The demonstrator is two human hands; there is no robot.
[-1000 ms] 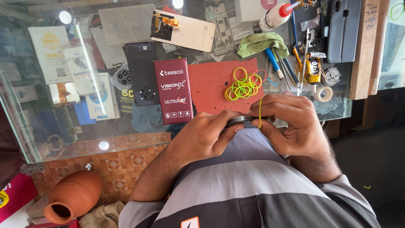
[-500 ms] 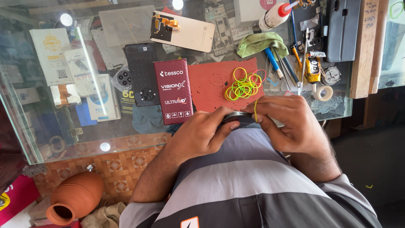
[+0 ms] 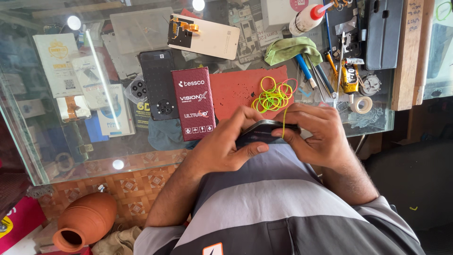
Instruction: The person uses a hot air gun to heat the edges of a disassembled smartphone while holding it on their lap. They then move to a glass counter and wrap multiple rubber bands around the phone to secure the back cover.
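Both my hands hold a dark phone (image 3: 264,131) edge-up over my lap, just in front of the glass counter. My left hand (image 3: 231,144) grips its left end, thumb along the lower edge. My right hand (image 3: 321,134) grips the right end and keeps a yellow-green rubber band (image 3: 283,123) stretched around the phone. A loose pile of yellow-green rubber bands (image 3: 272,97) lies on a red mat (image 3: 236,89) just beyond my fingers.
A dark red box (image 3: 193,104) and a black phone back (image 3: 158,85) lie left of the mat. A white phone panel (image 3: 205,37), green cloth (image 3: 290,48), glue bottle (image 3: 309,18), screwdrivers, tape roll (image 3: 362,105) crowd the glass counter (image 3: 28,156). A clay pot (image 3: 87,219) sits on the floor.
The rubber band has moved from hanging off my right fingers to lying tight around the phone. My hands have shifted only slightly.
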